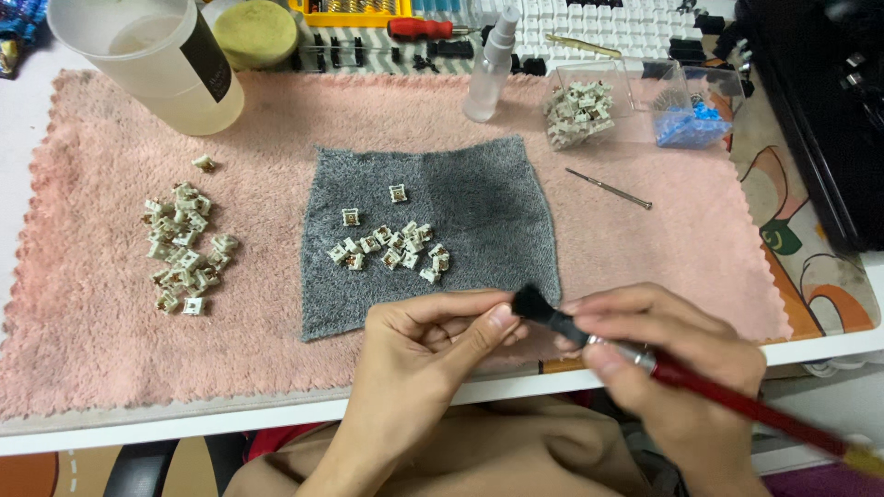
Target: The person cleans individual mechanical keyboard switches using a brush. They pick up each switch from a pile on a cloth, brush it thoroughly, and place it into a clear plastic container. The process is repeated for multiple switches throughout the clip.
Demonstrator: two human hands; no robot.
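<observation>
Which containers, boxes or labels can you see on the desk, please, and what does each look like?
Plastic jug: far left on the pink towel, translucent white, round.
Label: on the jug's side, a black rectangle.
Clear boxes: far right, square, one holding blue bits, pale switches heaped beside.
Spray bottle: far centre, slim, clear.

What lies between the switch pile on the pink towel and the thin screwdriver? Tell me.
In the head view, the grey cloth lies between the left pile of switches and the thin screwdriver, carrying its own cluster of switches; pink towel shows either side.
</observation>
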